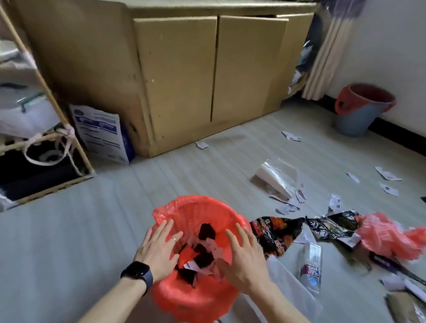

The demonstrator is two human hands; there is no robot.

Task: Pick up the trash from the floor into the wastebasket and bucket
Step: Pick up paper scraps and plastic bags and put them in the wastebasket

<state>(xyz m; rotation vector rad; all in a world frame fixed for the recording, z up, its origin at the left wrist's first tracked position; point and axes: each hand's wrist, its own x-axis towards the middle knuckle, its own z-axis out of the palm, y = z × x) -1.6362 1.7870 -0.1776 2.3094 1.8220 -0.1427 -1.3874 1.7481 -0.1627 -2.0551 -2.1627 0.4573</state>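
Note:
A wastebasket (199,210) lined with a red plastic bag stands on the floor right in front of me, with dark and pale scraps inside. My left hand (159,248) hovers over its left rim, fingers spread, holding nothing. My right hand (245,258) hovers over its right rim, also spread and empty. A blue bucket (357,114) with a red liner stands at the far right by the wall. Trash lies right of the basket: a black-and-red snack wrapper (276,232), a clear soda bottle (311,267), a red plastic bag (390,238), a silver packet (277,179) and several paper scraps (291,136).
A tan wooden cabinet (174,73) fills the back. A bamboo rack (35,139) with bags stands at the left, a white printed bag (102,135) leaning beside it. A curtain (328,56) hangs at the right. More wrappers and a cardboard piece (401,307) lie at the lower right.

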